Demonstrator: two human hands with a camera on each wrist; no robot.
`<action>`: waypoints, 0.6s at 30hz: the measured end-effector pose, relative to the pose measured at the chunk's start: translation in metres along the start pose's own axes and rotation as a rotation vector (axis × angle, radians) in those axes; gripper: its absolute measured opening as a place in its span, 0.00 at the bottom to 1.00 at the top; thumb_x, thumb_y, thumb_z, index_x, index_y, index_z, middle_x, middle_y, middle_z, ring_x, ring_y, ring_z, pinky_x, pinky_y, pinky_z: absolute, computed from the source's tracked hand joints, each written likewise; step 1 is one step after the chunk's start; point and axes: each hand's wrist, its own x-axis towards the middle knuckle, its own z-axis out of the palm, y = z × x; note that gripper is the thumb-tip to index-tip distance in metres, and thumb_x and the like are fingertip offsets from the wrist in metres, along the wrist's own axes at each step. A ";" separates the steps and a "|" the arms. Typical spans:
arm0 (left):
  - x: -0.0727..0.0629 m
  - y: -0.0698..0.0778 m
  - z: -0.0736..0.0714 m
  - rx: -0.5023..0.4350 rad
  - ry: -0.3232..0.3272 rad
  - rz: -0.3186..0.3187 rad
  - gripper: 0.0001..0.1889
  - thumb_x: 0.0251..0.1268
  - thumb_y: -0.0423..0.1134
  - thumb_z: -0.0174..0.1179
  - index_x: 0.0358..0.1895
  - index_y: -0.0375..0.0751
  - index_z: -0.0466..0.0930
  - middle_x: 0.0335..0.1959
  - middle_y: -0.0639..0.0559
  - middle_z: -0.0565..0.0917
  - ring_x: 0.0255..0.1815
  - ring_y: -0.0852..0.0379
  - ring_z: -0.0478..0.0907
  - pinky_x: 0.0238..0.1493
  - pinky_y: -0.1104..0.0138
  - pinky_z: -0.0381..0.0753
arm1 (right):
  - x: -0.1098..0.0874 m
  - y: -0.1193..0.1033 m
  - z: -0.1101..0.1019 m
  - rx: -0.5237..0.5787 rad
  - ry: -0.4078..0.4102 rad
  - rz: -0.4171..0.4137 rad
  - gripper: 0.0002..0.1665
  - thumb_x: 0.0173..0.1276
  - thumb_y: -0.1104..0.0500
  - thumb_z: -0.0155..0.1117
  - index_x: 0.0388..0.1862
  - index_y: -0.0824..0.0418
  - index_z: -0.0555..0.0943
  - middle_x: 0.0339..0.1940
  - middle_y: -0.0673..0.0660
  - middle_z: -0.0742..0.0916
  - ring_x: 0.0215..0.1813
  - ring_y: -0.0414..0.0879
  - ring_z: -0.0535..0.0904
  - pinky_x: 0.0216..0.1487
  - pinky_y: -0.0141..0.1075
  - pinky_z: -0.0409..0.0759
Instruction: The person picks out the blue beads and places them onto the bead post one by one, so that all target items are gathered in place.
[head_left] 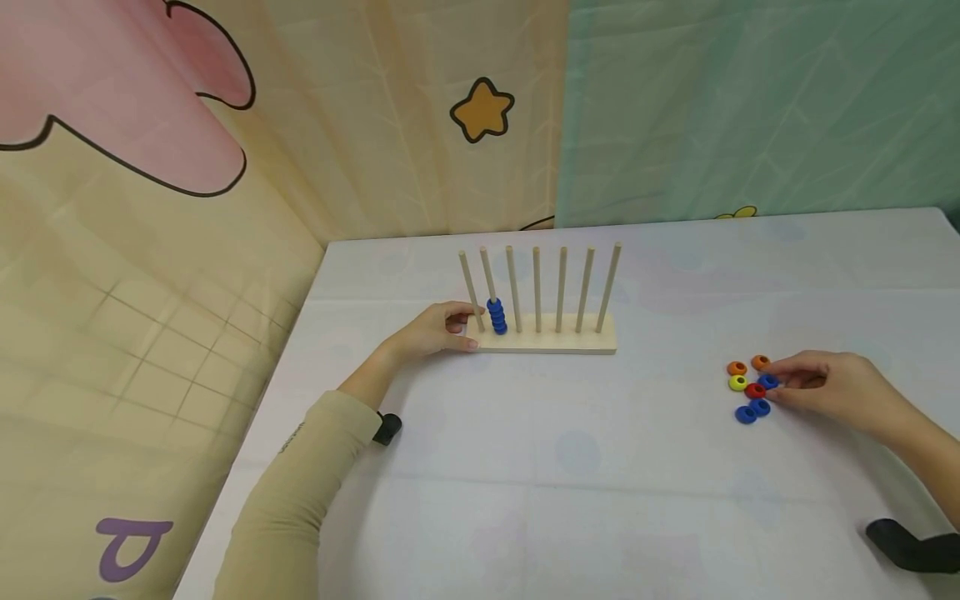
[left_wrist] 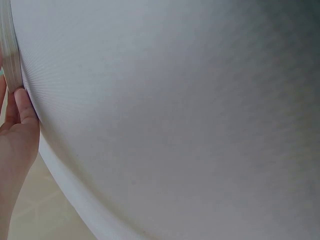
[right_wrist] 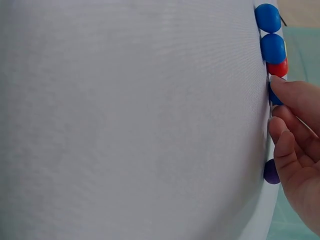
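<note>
A wooden peg stand point(head_left: 555, 340) with a row of several upright pegs sits on the table. Several blue beads point(head_left: 497, 317) are stacked on its second peg from the left. My left hand point(head_left: 438, 327) grips the left end of the base, thumb along the front. At the right, my right hand point(head_left: 832, 385) pinches a blue bead point(head_left: 768, 381) between thumb and fingers, low at the tabletop. Around it lie a red bead point(head_left: 755, 391), a yellow bead point(head_left: 737, 383), two orange beads point(head_left: 737, 367) and two more blue beads point(head_left: 746, 415).
In the right wrist view a purple bead point(right_wrist: 271, 172) lies beside the right hand; the hand hides it in the head view. A white cloth covers the table point(head_left: 570, 517). Behind it hangs a patterned curtain point(head_left: 420, 167). Black straps point(head_left: 911, 546) sit at the wrists.
</note>
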 end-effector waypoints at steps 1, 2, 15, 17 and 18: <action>0.000 0.000 0.000 0.001 -0.001 0.000 0.31 0.52 0.32 0.68 0.63 0.37 0.69 0.59 0.47 0.71 0.56 0.53 0.68 0.60 0.65 0.67 | 0.000 0.000 0.000 0.005 0.000 0.000 0.17 0.56 0.62 0.70 0.43 0.70 0.82 0.25 0.50 0.80 0.24 0.34 0.69 0.23 0.27 0.72; 0.000 0.000 0.000 0.002 -0.001 -0.002 0.31 0.52 0.32 0.68 0.63 0.37 0.69 0.59 0.47 0.71 0.56 0.53 0.67 0.60 0.66 0.67 | 0.000 0.000 0.000 0.006 0.001 0.000 0.17 0.56 0.62 0.70 0.43 0.70 0.82 0.25 0.50 0.80 0.24 0.34 0.69 0.23 0.27 0.71; -0.001 0.001 0.000 0.001 0.003 -0.008 0.31 0.53 0.32 0.68 0.63 0.38 0.69 0.59 0.47 0.71 0.56 0.53 0.67 0.60 0.66 0.68 | 0.001 0.000 -0.003 -0.029 -0.019 0.035 0.22 0.56 0.55 0.71 0.43 0.70 0.82 0.26 0.50 0.82 0.25 0.34 0.70 0.24 0.28 0.73; -0.001 0.001 0.000 -0.004 0.006 -0.008 0.31 0.52 0.32 0.68 0.62 0.38 0.70 0.59 0.47 0.71 0.56 0.53 0.67 0.60 0.66 0.68 | 0.002 -0.001 -0.005 -0.029 -0.028 0.043 0.23 0.57 0.54 0.70 0.45 0.69 0.81 0.27 0.51 0.83 0.25 0.34 0.71 0.24 0.29 0.74; -0.001 0.001 0.000 -0.005 0.007 -0.005 0.31 0.52 0.32 0.68 0.62 0.37 0.70 0.59 0.47 0.71 0.56 0.53 0.67 0.60 0.66 0.68 | 0.002 -0.001 -0.005 -0.030 -0.028 0.045 0.23 0.57 0.53 0.70 0.46 0.69 0.81 0.27 0.51 0.83 0.25 0.34 0.71 0.24 0.29 0.75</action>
